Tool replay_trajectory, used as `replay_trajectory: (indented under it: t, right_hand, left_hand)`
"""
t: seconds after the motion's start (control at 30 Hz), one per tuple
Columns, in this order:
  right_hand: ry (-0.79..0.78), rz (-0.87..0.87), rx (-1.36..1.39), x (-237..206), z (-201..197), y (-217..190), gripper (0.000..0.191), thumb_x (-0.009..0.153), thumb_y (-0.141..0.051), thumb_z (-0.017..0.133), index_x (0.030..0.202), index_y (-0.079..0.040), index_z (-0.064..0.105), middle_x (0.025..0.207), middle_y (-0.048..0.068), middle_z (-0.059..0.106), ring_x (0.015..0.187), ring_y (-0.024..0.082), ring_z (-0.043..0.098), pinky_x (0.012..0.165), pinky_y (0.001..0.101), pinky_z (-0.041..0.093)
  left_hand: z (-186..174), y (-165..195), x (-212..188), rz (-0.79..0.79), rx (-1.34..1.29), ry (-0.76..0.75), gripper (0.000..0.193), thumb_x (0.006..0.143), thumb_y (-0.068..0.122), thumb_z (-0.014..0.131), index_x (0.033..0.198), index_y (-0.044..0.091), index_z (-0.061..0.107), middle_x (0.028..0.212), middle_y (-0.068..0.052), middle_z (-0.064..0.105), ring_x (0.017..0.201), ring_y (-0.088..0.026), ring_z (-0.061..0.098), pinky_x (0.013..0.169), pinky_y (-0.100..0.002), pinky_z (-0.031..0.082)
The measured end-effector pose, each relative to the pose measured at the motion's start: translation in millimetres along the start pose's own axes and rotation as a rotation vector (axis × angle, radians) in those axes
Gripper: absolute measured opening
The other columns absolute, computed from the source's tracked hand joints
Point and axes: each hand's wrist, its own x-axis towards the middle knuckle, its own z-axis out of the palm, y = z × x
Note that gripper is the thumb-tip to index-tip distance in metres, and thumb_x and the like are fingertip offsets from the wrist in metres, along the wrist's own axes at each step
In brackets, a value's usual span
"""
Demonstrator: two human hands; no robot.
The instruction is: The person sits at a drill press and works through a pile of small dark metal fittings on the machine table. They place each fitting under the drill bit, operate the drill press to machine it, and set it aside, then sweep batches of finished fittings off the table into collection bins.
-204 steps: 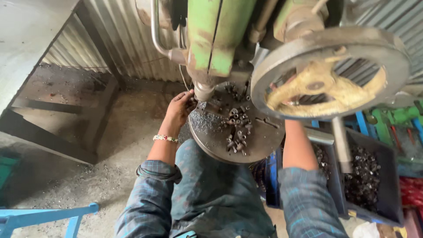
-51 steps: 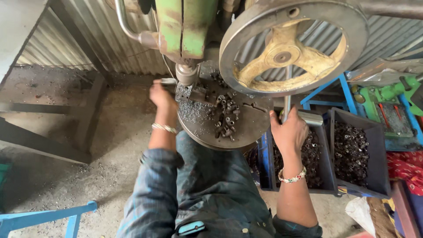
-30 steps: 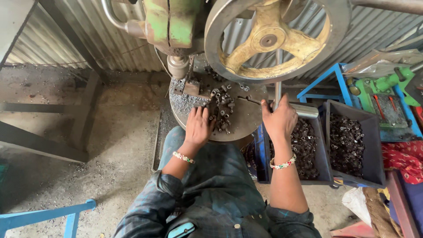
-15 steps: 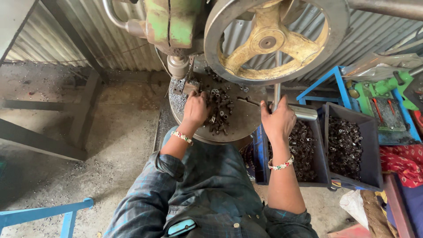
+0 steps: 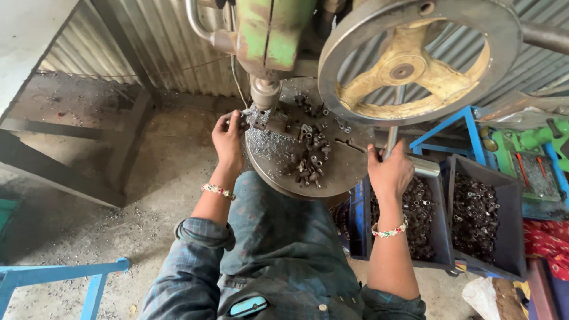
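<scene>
A green drill press (image 5: 269, 32) stands over a round metal table (image 5: 349, 169) strewn with shavings and several small metal sleeves (image 5: 311, 160). My left hand (image 5: 228, 136) reaches to the table's left edge and pinches a small metal part beside the jig under the spindle (image 5: 265, 95). My right hand (image 5: 390, 172) is wrapped around the steel feed lever (image 5: 392, 133) that hangs from the large handwheel (image 5: 415, 59). Both wrists wear beaded bracelets.
Two dark bins (image 5: 510, 231) of metal sleeves sit at the right, by a blue frame (image 5: 468, 127) and a green machine part (image 5: 533, 160). A corrugated metal wall (image 5: 154, 47) is behind. A blue stand (image 5: 53, 275) is at lower left on the gritty floor.
My left hand moved from the pile of sleeves on the table up to the jig under the spindle. My right hand stayed on the lever.
</scene>
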Motion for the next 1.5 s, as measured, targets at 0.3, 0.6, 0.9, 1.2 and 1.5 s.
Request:
replay_trajectory:
  t: [0.3,0.6,0.9,1.2,1.5]
  right_hand:
    - [0.003,0.035,-0.007,0,0,-3,0.041,0.087,-0.032,0.084,0.095,-0.003,0.056,0.074,0.013,0.068,0.070,0.039,0.069,0.070,0.0503,0.053]
    - [0.034,0.005,-0.008,20,60,25,0.045,0.089,-0.032,0.084,0.113,-0.002,0.060,0.090,0.016,0.072,0.086,0.041,0.070,0.080,0.0504,0.053]
    - [0.095,-0.098,0.057,132,132,4,0.057,0.093,-0.040,0.084,0.132,-0.007,0.057,0.122,0.022,0.069,0.114,0.041,0.065,0.100,0.0491,0.050]
    - [0.028,-0.103,0.037,170,115,-7,0.052,0.091,-0.037,0.087,0.131,-0.013,0.064,0.126,0.016,0.073,0.118,0.035,0.066,0.104,0.0477,0.048]
    - [-0.137,-0.139,0.421,23,26,39,0.051,0.079,-0.024,0.090,0.115,-0.002,0.061,0.092,0.007,0.067,0.080,0.016,0.065,0.075,0.0314,0.052]
  left_hand:
    - [1,5,21,-0.094,0.169,-0.168,0.021,0.095,0.021,0.075,0.097,0.000,0.073,0.084,-0.001,0.070,0.074,-0.008,0.062,0.069,-0.024,0.052]
    - [-1,10,66,-0.264,0.179,-0.454,0.024,0.095,0.022,0.076,0.098,-0.002,0.074,0.087,-0.005,0.072,0.074,-0.011,0.063,0.070,-0.027,0.054]
    - [2,-4,43,-0.036,-0.007,-0.286,0.017,0.098,0.012,0.073,0.109,0.000,0.073,0.098,-0.004,0.071,0.086,-0.010,0.064,0.081,-0.028,0.055]
    - [-2,1,45,-0.142,-0.103,-0.374,0.014,0.099,0.006,0.065,0.112,0.000,0.069,0.101,-0.004,0.071,0.091,-0.014,0.068,0.089,-0.033,0.059]
    - [-22,33,46,-0.076,-0.014,-0.078,0.017,0.100,0.016,0.073,0.098,-0.001,0.067,0.084,-0.007,0.067,0.070,-0.013,0.065,0.063,-0.027,0.056]
